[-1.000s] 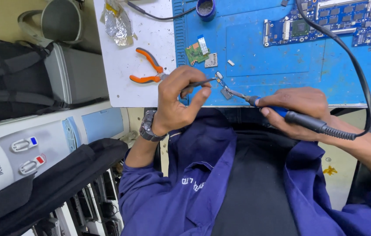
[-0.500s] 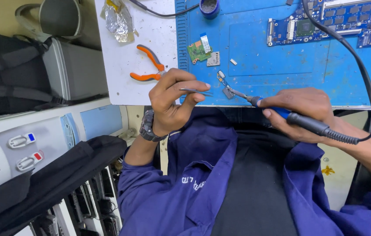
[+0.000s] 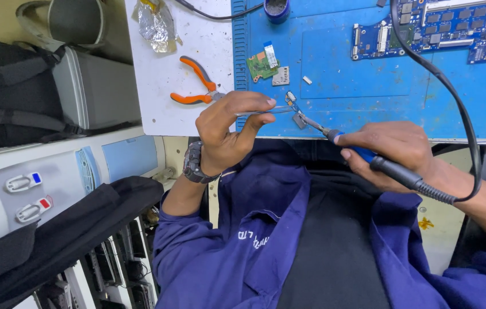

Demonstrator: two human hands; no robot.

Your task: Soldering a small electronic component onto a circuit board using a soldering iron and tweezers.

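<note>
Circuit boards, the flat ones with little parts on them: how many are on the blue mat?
2. A small green circuit board lies near the blue mat's left edge, above the left hand. A large blue circuit board lies at the top right. Others may sit out of frame.

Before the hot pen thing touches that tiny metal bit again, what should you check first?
1. Left hand grips the tweezers: ok.
2. Tweezers hold the small part: cannot tell, too small.
3. Right hand grips the soldering iron on its handle, away from the tip: ok.
4. Tip sits over the blue mat: ok.
5. Cord off the circuit board: not ok, it crosses it.
</note>
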